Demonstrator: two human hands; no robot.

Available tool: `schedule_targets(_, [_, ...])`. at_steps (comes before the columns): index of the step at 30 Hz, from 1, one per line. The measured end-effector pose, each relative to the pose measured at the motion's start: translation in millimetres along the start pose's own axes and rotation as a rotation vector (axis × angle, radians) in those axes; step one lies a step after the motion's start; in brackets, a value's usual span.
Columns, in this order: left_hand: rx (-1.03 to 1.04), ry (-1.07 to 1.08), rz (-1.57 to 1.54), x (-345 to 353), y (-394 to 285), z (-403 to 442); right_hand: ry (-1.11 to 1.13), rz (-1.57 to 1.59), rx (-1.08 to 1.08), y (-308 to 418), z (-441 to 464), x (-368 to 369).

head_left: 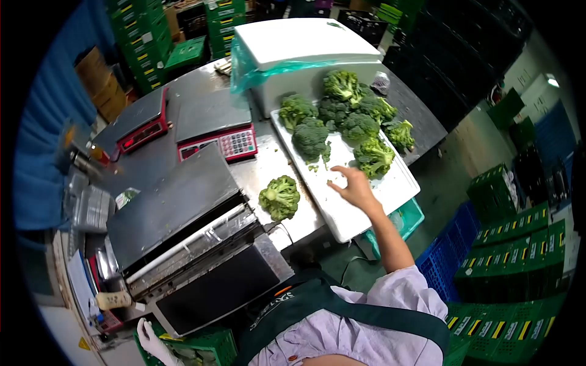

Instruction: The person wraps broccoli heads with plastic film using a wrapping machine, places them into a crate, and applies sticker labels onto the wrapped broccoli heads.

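Note:
Over the white foam tray, my bare right hand has its thumb and forefinger apart, with nothing clear between them. Several broccoli heads lie at the tray's far part, one just beyond my hand. Small green scraps lie near my fingertips. A single broccoli head rests stem up on the metal table, left of the tray. At the lower left, my left hand, in a white glove, is beside a green crate holding wrapped greens. Its fingers look loosely extended and hold nothing visible.
A large white foam box stands behind the tray. Two red scales and a wrapping machine occupy the left side. A teal bin is below the tray; green crates and a blue crate stand right.

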State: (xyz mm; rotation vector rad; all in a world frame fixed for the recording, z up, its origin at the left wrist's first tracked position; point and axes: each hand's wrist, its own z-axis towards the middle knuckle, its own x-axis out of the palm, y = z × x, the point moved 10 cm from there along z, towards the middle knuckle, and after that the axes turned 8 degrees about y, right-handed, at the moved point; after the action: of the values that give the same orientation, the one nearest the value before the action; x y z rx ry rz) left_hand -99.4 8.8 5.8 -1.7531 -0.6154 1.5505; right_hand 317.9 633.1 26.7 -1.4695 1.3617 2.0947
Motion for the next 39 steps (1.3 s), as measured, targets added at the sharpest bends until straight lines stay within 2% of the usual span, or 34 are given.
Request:
schedule_targets(1, [0.091, 0.055, -0.014, 2.4, -16.0, 13.9, -0.159, -0.084, -0.047, -20.4, -1.1, -13.9])
schedule_targets(2, [0.144, 0.105, 0.028, 6.7, -48.9, 16.5, -0.267, -0.070, 0.005, -41.6, -4.3, -29.8])
schedule_targets(3, [0.192, 0.087, -0.080, 63.3, -56.0, -5.5, -0.262, -0.069, 0.082, -101.0, 3.6, -87.5])
schedule_targets(4, [0.183, 0.128, -0.082, 72.2, -79.9, -5.6, -0.282, -0.028, 0.234, -131.4, 5.4, -99.9])
schedule_targets(6, [0.185, 0.176, -0.081, 90.7, -119.9, -13.3, -0.346, -0.055, 0.250, -188.6, 14.9, -120.0])
schedule_targets(9, [0.241, 0.156, -0.018, 110.4, -157.8, -25.5, -0.405, -0.068, 0.292, -234.0, 24.2, -153.0])
schedule_targets(11, [0.214, 0.199, 0.067, 124.4, -175.7, -30.6, -0.365, -0.106, 0.351, -253.6, 37.0, -161.7])
schedule_targets(15, [0.226, 0.202, -0.004, 140.5, -184.4, -32.8, -0.412, -0.097, 0.345, -295.9, 78.7, -169.5])
schedule_targets(17, [0.227, 0.181, 0.025, 141.7, -194.6, -39.1, -0.401, -0.077, 0.413, -318.1, 99.7, -166.8])
schedule_targets(20, [0.217, 0.163, 0.027, 143.4, -198.9, -44.5, -0.445, 0.052, 0.350, -311.1, 136.9, -164.5])
schedule_targets(25, [0.195, 0.133, 0.057, 146.8, -216.5, -61.6, -0.321, 0.161, 0.131, -234.6, 215.1, -141.9])
schedule_targets(27, [0.157, 0.152, -0.001, 149.8, -214.6, -65.9, -0.324, 0.003, 0.165, -210.8, 242.9, -131.8])
schedule_targets(29, [0.165, 0.142, -0.018, 149.5, -210.3, -68.0, -0.299, -0.017, 0.237, -196.5, 264.0, -119.0])
schedule_targets(31, [0.174, 0.131, -0.036, 146.6, -207.6, -70.5, -0.293, 0.043, 0.400, -210.9, 279.8, -103.0])
schedule_targets(32, [0.165, 0.135, -0.018, 144.5, -205.8, -71.7, -0.379, 0.095, 0.405, -220.3, 284.8, -97.8])
schedule_targets(33, [0.155, 0.137, 0.000, 141.5, -203.4, -73.0, -0.422, 0.135, 0.522, -239.8, 286.1, -91.1])
schedule_targets(35, [0.152, 0.114, -0.002, 133.3, -198.7, -76.1, -0.443, 0.335, 0.540, -265.2, 287.2, -81.3])
schedule_targets(37, [0.153, 0.106, 0.001, 127.7, -193.5, -79.0, -0.474, 0.406, 0.543, -273.3, 278.7, -78.8])
schedule_targets(39, [0.138, 0.082, -0.009, 123.7, -184.9, -80.0, -0.632, 0.401, 0.449, -268.5, 268.9, -88.1])
